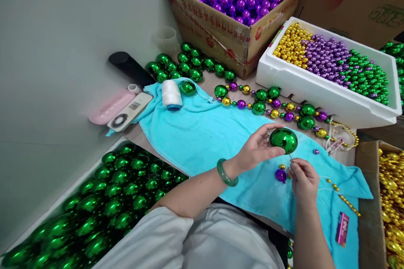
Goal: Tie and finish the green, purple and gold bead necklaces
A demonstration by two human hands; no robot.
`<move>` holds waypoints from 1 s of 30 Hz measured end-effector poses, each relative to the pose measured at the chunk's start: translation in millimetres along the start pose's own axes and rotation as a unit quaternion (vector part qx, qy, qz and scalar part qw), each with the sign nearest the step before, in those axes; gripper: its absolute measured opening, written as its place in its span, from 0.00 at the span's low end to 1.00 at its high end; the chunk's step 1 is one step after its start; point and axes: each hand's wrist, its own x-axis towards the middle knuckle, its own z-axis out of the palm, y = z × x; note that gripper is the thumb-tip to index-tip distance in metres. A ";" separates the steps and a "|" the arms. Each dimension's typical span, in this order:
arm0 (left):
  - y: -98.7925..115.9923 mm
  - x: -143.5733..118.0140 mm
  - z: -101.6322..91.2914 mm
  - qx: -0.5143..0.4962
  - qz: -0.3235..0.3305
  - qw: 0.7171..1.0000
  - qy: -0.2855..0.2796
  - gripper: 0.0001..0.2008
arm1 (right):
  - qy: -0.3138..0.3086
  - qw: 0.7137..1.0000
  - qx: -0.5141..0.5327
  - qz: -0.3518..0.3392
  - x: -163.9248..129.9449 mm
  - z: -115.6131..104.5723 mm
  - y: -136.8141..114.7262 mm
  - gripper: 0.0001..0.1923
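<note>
My left hand (pixel 259 146), with a green bangle on its wrist, grips a large shiny green bead (pixel 284 140) between thumb and fingers. Just below it, my right hand (pixel 303 176) pinches a thin needle (pixel 291 157) whose tip meets the bead's underside. A purple bead (pixel 280 175) and a small gold bead (pixel 282 167) hang or lie beside my right hand; I cannot tell which. White thread runs right of that hand, near a row of small gold beads (pixel 349 204). All this is over a turquoise towel (pixel 202 134).
Behind are a finished-looking bead strand (pixel 259 107), a white foam box (pixel 318 94) of small beads and a carton (pixel 208 25) of purple balls. A thread spool (pixel 171 94) stands on the towel. Green balls (pixel 120 176) fill a container at left; a gold-bead carton (pixel 372 218) is at right.
</note>
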 end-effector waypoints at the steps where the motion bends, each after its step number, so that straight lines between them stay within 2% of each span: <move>1: -0.5 -0.3 -0.8 0.000 0.002 1.000 -0.002 0.27 | 0.001 1.000 0.009 0.006 -1.2 1.8 -1.6 0.06; 8: 1.8 -3.4 -2.8 0.063 0.027 0.997 -0.021 0.29 | 0.017 1.000 -0.004 -0.003 -0.3 -0.3 -3.0 0.06; 14: 2.9 -1.9 -1.4 0.016 0.001 0.999 -0.039 0.28 | -0.014 0.999 0.026 -0.015 1.6 -2.3 1.5 0.04; 18: -1.2 -3.0 -2.0 0.010 -0.016 0.999 -0.033 0.29 | -0.005 1.000 0.016 -0.013 -1.9 0.6 -2.0 0.04; 20: -2.3 -4.5 -1.7 0.047 -0.021 0.998 -0.033 0.29 | -0.008 1.000 0.004 -0.020 -3.1 0.9 -5.6 0.04; 24: -1.4 -5.2 -0.4 0.187 -0.020 0.981 -0.049 0.29 | -0.016 0.999 -0.031 -0.031 -5.6 4.0 -14.8 0.04; 27: -1.8 -1.2 -3.1 0.243 0.014 0.970 0.004 0.16 | -0.019 0.996 -0.082 -0.018 -6.0 9.3 -18.8 0.05; 30: -6.5 5.8 -11.1 0.270 0.010 0.960 0.072 0.10 | -0.028 0.990 -0.139 -0.004 -0.3 12.8 -17.6 0.08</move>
